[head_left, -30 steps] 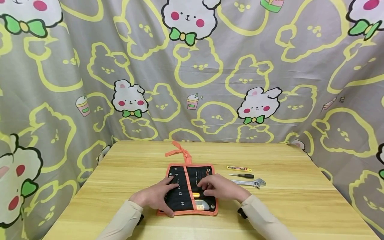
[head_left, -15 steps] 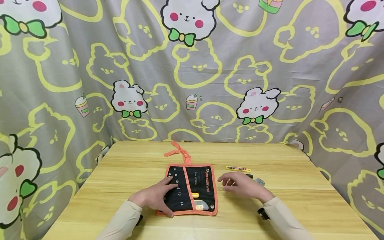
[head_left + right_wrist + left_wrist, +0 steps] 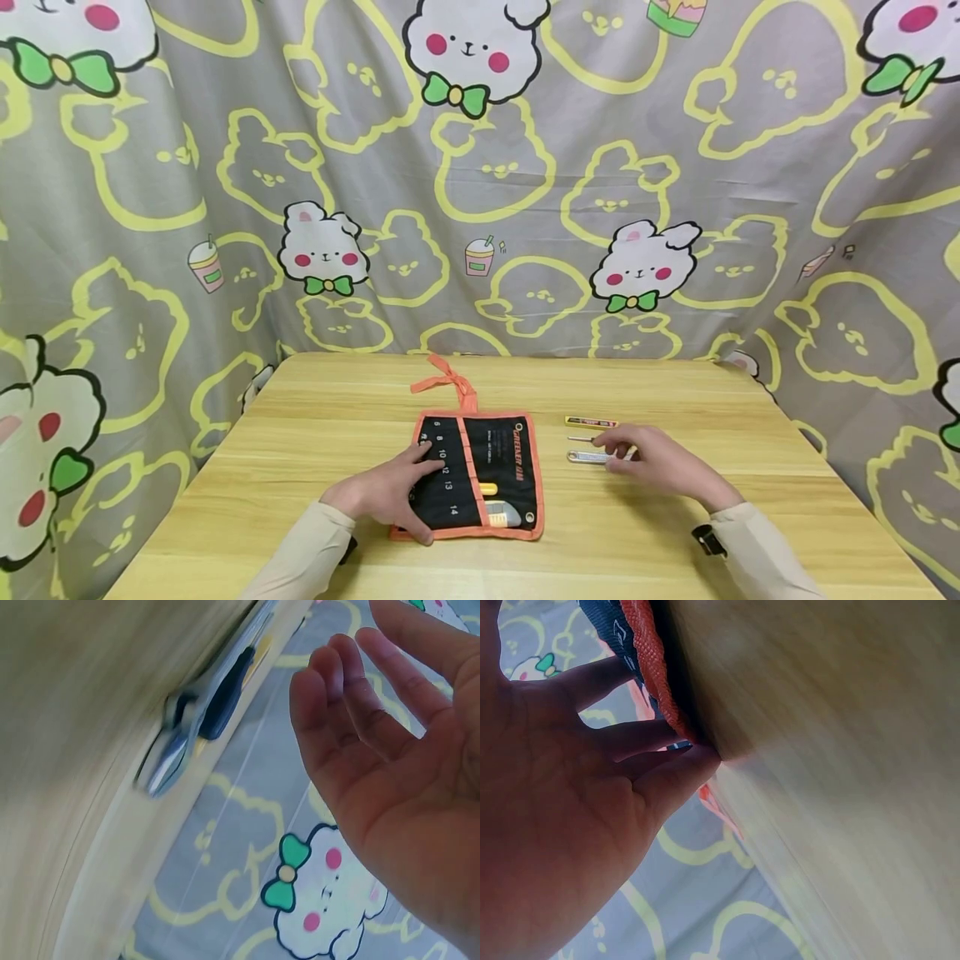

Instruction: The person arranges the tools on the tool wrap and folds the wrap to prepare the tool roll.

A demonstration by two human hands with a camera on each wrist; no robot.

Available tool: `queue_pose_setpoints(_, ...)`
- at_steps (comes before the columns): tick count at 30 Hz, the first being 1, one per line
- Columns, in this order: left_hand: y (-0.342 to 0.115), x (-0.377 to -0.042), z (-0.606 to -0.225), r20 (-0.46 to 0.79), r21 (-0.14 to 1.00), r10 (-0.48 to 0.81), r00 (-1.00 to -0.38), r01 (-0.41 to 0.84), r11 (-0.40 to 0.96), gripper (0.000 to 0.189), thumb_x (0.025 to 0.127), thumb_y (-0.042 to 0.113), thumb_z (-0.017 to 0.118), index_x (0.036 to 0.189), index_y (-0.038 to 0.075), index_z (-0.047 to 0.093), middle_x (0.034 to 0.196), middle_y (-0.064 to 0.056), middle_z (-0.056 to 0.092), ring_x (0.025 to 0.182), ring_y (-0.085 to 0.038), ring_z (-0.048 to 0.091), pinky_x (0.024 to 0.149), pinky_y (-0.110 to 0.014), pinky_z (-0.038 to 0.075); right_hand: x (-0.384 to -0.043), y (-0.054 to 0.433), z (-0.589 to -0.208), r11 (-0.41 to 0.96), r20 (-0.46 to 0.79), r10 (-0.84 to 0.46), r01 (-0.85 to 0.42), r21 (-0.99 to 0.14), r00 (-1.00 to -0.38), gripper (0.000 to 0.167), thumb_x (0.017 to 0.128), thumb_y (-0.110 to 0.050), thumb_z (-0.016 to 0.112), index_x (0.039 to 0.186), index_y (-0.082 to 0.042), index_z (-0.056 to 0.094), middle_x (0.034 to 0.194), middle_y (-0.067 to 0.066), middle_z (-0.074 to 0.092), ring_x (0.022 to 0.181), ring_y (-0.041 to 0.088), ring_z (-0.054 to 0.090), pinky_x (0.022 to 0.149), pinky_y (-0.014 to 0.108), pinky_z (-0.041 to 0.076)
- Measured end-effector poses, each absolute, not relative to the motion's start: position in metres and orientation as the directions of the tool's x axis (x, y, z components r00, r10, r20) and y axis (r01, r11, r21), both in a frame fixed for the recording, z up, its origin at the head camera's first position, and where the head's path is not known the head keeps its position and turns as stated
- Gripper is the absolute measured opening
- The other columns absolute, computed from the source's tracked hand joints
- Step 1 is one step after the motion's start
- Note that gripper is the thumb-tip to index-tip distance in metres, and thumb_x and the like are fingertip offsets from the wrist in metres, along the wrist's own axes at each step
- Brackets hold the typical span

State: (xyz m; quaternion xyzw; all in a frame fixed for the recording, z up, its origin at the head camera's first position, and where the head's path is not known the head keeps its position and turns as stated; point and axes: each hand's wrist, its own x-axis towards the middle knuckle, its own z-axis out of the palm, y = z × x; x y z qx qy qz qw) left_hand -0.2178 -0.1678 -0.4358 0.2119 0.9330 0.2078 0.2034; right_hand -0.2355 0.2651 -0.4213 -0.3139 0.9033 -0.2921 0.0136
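Flat on a wood-grain table, a black tool pouch with orange trim, numbered 6, 8, 10, 12, 13 and 14 on its left panel and lettered GREENER on its right. Within the pouch, jutting rightward from the orange middle band near its near edge, a yellow handle and a grey-and-yellow knife. Across the pouch's left panel, the left hand, spread, with fingertips touching the fabric and thumb at the near edge. Well to the right of the pouch, the right hand, with fingers loosely bent and separate from the thumb, over the tools and, by the right wrist view, apart from them. Partly hidden below, also right of the pouch, a dark-handled screwdriver and, just nearer, a metal wrench. Right of the pouch's far corner, a slim yellow packet. Beyond the pouch's far edge, an orange tie. Farther behind the pouch, a grey curtain with yellow outlines and white rabbit faces.
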Motion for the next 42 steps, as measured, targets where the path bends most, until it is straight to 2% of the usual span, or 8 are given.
queue_pose_setpoints(6, -0.168, -0.216, -0.435, -0.290, 0.476, 0.479, -0.828, 0.309, 0.823, 0.101, 0.067, 0.046, 0.095, 0.152, 0.016, 0.049, 0.169, -0.014, 0.022, 0.153, -0.041, 0.025, 0.115, -0.061, 0.036, -0.234, 0.282, -0.424, 0.683, 0.167, -0.534, -0.539, -0.493, -0.829, 0.029, 0.092, -0.016, 0.077, 0.119, -0.004, 0.073, 0.104, 0.002, 0.071, 0.091, 0.017, 0.063, 0.075, 0.033, 0.056)
queue_pose_setpoints(15, -0.168, -0.217, -0.435, -0.295, 0.471, 0.470, -0.832, 0.301, 0.829, 0.101, 0.067, 0.047, 0.095, 0.152, 0.018, 0.050, 0.169, -0.013, 0.021, 0.153, -0.040, 0.026, 0.115, -0.061, 0.036, -0.234, 0.294, -0.431, 0.727, 0.177, -0.510, -0.532, -0.435, -0.842, 0.027, 0.092, -0.020, 0.078, 0.117, -0.011, 0.074, 0.113, 0.002, 0.069, 0.105, 0.030, 0.065, 0.086, 0.044, 0.055)
queue_pose_setpoints(30, -0.169, -0.218, -0.437, -0.291, 0.480, 0.480, -0.828, 0.307, 0.821, 0.101, 0.068, 0.049, 0.094, 0.153, 0.018, 0.049, 0.169, -0.013, 0.022, 0.154, -0.040, 0.024, 0.116, -0.062, 0.035, -0.237, 0.290, -0.440, 0.723, 0.105, -0.534, -0.518, -0.458, -0.839, 0.030, 0.088, -0.021, 0.081, 0.114, -0.007, 0.074, 0.108, 0.004, 0.063, 0.094, 0.020, 0.059, 0.074, 0.030, 0.050)
queue_pose_setpoints(35, -0.168, -0.217, -0.436, -0.294, 0.477, 0.476, -0.829, 0.304, 0.824, 0.101, 0.068, 0.048, 0.094, 0.153, 0.018, 0.049, 0.169, -0.012, 0.022, 0.154, -0.040, 0.025, 0.116, -0.061, 0.035, -0.239, 0.288, -0.442, 0.735, 0.097, -0.534, -0.518, -0.438, -0.840, 0.027, 0.088, -0.020, 0.081, 0.112, -0.010, 0.075, 0.106, 0.001, 0.062, 0.096, 0.022, 0.057, 0.076, 0.033, 0.048)
queue_pose_setpoints(42, -0.169, -0.216, -0.435, -0.290, 0.481, 0.482, -0.827, 0.310, 0.820, 0.100, 0.068, 0.045, 0.094, 0.152, 0.016, 0.049, 0.169, -0.014, 0.022, 0.153, -0.041, 0.025, 0.116, -0.062, 0.035, -0.243, 0.287, -0.445, 0.756, 0.102, -0.533, -0.527, -0.389, -0.840, 0.026, 0.087, -0.017, 0.081, 0.112, -0.011, 0.075, 0.109, 0.001, 0.066, 0.101, 0.025, 0.060, 0.084, 0.045, 0.051)
